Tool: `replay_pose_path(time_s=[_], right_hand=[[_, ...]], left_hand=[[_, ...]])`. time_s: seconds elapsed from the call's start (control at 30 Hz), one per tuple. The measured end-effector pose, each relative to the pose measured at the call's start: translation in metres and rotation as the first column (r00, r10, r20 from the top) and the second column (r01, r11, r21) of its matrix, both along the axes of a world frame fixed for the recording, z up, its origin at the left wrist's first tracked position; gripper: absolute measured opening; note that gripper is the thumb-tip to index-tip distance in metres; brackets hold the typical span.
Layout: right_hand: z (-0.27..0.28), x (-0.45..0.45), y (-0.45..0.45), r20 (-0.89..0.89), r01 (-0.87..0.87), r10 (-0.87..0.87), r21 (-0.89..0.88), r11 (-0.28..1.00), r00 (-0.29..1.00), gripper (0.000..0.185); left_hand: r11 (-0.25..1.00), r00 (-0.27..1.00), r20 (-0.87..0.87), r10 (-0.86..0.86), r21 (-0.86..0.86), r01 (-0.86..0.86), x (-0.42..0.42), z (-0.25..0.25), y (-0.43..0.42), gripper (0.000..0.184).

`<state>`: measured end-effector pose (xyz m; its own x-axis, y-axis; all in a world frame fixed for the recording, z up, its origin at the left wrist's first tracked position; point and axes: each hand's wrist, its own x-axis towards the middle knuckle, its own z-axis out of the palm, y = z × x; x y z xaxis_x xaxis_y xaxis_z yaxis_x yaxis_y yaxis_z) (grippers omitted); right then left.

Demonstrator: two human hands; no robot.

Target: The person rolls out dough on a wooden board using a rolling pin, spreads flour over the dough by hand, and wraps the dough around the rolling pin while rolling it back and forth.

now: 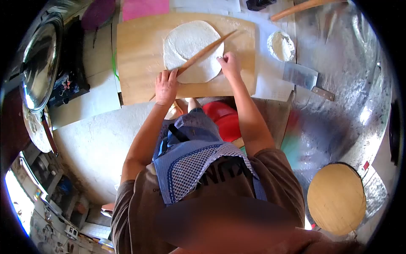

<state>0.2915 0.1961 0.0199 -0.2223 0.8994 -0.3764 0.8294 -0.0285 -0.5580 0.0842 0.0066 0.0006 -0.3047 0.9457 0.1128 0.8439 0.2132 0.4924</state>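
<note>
We're pinching dough [186, 38] edge with right hand [230, 65], spreading left hand [166, 87] over rolling pin [203, 53], apparently steadying both.

From where I stand, there's a wide strip of bare board [139, 51] left of the dough [182, 38], enough for a hand to slide through, and a narrower one on the right. The pin [207, 48] cuts slantwise across the dough, blocking a low sweep from side to side. The left hand [166, 86] closes off the near-left edge, and the right hand [230, 65] the right edge. Off the board's right side, the bowl [270, 41] and cleaver [300, 75] stand in the way, with a gap before them.
</note>
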Motion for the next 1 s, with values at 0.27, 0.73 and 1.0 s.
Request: replay_pose_path(time_s=[0.27,0.73,1.0], right_hand=[[0.023,-0.025,-0.018,-0.208,-0.281,0.467,0.570,0.772,0.859,0.042],[-0.010,-0.037,-0.093,-0.115,-0.359,0.542,0.633,0.686,0.833,0.040],[-0.006,-0.028,-0.119,-0.023,-0.415,0.533,0.599,0.685,0.846,0.032]], left_hand=[[0.980,0.973,0.129,-0.190,-0.036,0.196,-0.048,0.005,0.016,0.043],[0.937,0.948,-0.019,-0.317,0.149,0.316,-0.009,0.018,0.006,0.049],[0.974,0.979,-0.002,-0.202,0.100,0.201,0.024,0.020,-0.016,0.041]])
